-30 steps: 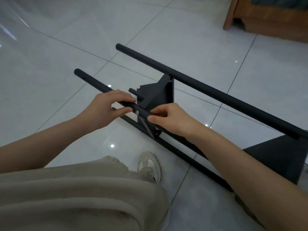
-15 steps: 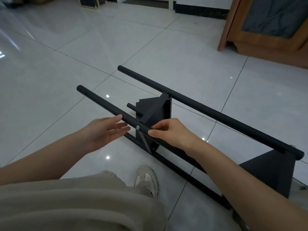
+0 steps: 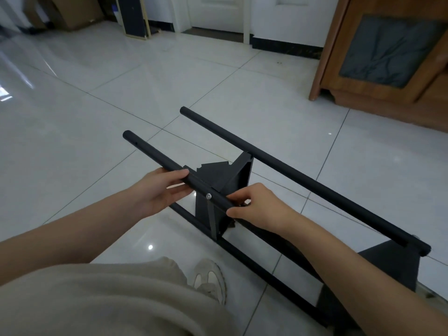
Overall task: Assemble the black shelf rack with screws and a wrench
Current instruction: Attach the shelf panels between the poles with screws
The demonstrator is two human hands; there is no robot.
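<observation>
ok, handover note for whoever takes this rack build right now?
Left hand open, thumb touching the near tube. Right hand pinches that tube just right of the screw.
On the floor: middle panel sits between near tube and far tube; end panel at lower right.
Done: screw seated in near tube at middle panel.
Left: tightness unconfirmed; no wrench in view; hole near the tube's free end is empty.

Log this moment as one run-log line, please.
left hand: touches near pole | right hand: pinches near pole beside screw | rack: lies on floor
</observation>
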